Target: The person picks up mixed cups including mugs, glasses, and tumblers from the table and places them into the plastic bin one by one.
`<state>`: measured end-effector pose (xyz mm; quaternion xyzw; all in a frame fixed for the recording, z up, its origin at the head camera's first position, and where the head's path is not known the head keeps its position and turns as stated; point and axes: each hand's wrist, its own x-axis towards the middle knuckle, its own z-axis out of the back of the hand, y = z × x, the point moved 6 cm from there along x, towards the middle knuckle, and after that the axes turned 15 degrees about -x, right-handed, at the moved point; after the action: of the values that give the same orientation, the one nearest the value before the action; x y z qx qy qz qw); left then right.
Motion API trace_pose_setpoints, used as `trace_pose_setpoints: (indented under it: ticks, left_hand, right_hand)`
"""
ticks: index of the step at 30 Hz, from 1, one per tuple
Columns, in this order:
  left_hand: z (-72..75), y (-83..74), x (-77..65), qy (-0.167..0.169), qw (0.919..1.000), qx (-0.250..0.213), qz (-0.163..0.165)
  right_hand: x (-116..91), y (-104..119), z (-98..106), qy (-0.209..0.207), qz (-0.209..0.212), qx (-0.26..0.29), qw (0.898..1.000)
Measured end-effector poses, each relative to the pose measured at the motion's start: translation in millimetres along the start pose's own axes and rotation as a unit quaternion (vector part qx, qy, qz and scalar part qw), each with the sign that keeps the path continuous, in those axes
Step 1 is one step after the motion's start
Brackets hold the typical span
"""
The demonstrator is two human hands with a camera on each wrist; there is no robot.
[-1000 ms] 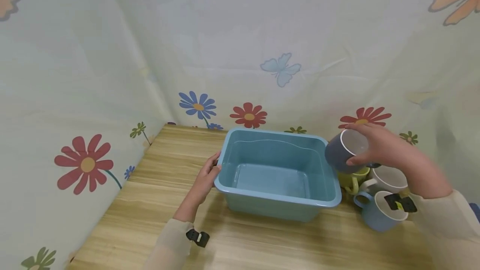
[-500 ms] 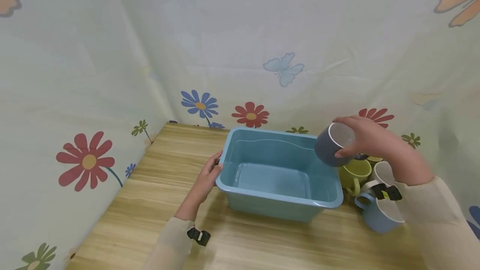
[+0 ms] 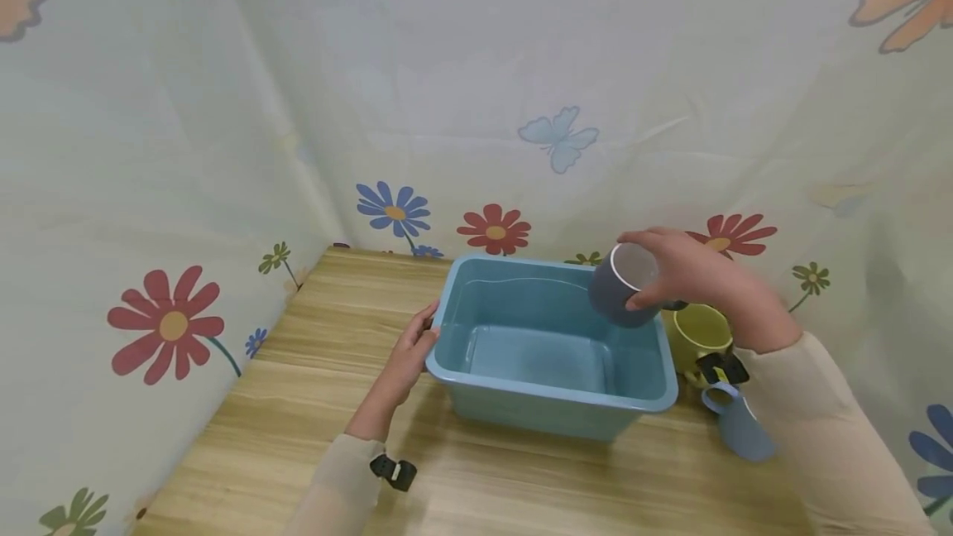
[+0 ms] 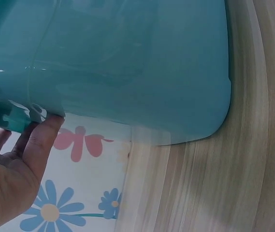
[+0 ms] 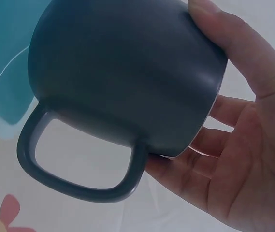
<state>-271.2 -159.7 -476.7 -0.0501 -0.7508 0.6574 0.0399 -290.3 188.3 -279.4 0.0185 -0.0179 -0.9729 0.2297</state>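
- Nearest, two cream sleeves are seen reaching in, the left sleeve (image 3: pixel 338 478) and the right sleeve (image 3: pixel 819 428), each wrist ringed by a strap: black strap on the left (image 3: pixel 395 471), black strap on the right (image 3: pixel 722 369).
- The wood-grained table (image 3: pixel 313 337) is spread beneath it all.
- A light blue mug (image 3: pixel 744 433) is partly covered by the right sleeve, its handle turned towards the tub.
- On to the blue tub (image 3: pixel 551 391), set on the table, and its left end is gripped by the left hand (image 3: pixel 408 354), the thumb laid against the outer wall; some fingertips are hidden at the rim.
- Just right of the tub, a yellow-green mug (image 3: pixel 700 333) is placed, mouth up.
- And here's the dark blue mug (image 3: pixel 614 292), grasped by the right hand (image 3: pixel 688 271) between thumb and fingers! It is held tilted over the tub's far right corner, pale inside shown, handle left free; whether the tub is touched cannot be told.
- Farthest, a pale cloth (image 3: pixel 447 64) is hung, printed with flowers and a blue butterfly (image 3: pixel 558 139).
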Motion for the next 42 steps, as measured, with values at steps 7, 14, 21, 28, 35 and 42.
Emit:
trace_pose_setpoints:
  ticks: [7, 14, 21, 28, 35, 42]
  left_hand:
    - [-0.8, -1.8, 0.0, 0.001, 1.0000, 0.005, 0.001]
    - [-2.4, -0.9, -0.7, 0.004, 1.0000, 0.003, 0.002]
    - [-1.7, -0.2, 0.0, 0.001, 0.9999, 0.009, -0.005]
    - [-1.5, -0.2, -0.2, -0.005, 1.0000, 0.006, -0.002]
    - [-1.5, 1.4, -1.1, 0.001, 1.0000, 0.005, -0.005]
    - [-1.2, 0.4, -1.4, -0.002, 0.9999, 0.008, -0.009]
  right_hand:
    - [10.3, 15.8, -2.9, 0.000, 0.012, 0.019, 1.000]
    - [18.9, 26.6, -10.6, -0.005, 0.020, 0.028, 0.999]
    - [30.4, 37.0, -18.1, -0.007, 0.037, 0.022, 0.999]
    - [43.0, 46.0, -25.0, -0.003, 0.047, 0.013, 0.999]
    - [52.5, 53.7, -30.6, -0.002, 0.058, 0.016, 0.998]
    - [58.6, 60.2, -36.3, 0.000, 0.062, 0.010, 0.998]
